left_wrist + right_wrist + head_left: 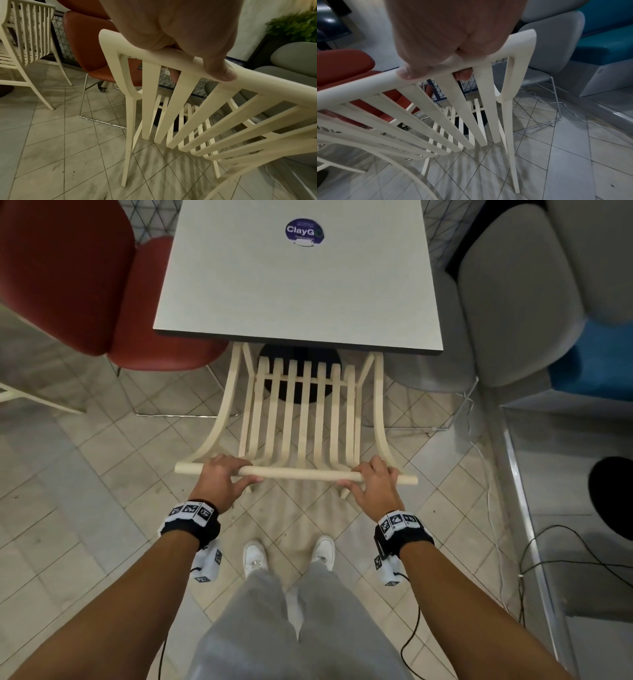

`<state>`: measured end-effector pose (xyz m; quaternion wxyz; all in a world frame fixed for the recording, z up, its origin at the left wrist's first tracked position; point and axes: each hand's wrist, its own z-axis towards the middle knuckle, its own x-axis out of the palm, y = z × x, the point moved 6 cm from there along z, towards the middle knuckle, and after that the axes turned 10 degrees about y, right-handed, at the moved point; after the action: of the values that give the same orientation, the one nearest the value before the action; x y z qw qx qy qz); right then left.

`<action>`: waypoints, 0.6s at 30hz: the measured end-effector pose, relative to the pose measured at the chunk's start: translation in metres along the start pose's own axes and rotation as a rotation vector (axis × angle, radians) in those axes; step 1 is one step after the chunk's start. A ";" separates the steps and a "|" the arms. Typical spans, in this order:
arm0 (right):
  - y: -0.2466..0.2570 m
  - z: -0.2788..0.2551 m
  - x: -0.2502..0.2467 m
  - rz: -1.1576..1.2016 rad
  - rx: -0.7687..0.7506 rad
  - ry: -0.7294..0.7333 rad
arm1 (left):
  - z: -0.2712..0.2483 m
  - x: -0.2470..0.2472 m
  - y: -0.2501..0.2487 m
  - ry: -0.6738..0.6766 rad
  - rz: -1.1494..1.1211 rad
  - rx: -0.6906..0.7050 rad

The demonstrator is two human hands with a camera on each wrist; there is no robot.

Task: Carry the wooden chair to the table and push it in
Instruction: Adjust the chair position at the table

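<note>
- Your left hand (219,481) grips the top rail of the wooden chair (301,412) near its left end, fingers (224,459) curled over the far side of the rail and the thumb lying along its near side.
- Your right hand (371,481) holds the same rail near its right end in the same way, fingers wrapped over the top, thumb stretched along the near edge.
- In the left wrist view, the left hand (180,33) covers the rail of the wooden chair (150,97), and one fingertip shows through the gap between two slats below it.
- In the right wrist view, the right hand (453,37) clamps the rail of the wooden chair (471,108), again with a fingertip visible behind the slats.
- Beyond your fingers, the chair's slatted back slopes away and its seat sits partly under the near edge of the desk (298,302); both rear legs stand on the tiled floor (85,474).
- A round purple sticker (304,231) lies on the desk's far part.
- A red chair (102,285) stands left of the desk, a grey chair (513,302) to its right.
- Your white shoes (255,556) stand on the floor just below the hands.
</note>
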<state>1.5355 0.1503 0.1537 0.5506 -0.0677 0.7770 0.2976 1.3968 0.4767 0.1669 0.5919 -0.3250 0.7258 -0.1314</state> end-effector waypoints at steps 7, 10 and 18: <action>-0.004 0.018 -0.004 0.077 0.048 0.023 | 0.010 -0.012 -0.001 -0.039 0.083 -0.040; -0.004 0.017 -0.005 0.081 0.029 0.027 | 0.003 -0.012 0.002 -0.077 0.129 0.053; -0.002 0.026 -0.009 0.080 -0.008 0.108 | 0.002 -0.018 0.002 -0.094 0.129 0.074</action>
<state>1.5609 0.1602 0.1550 0.4951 -0.0546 0.8065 0.3185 1.4003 0.4899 0.1796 0.6440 -0.2614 0.7114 -0.1043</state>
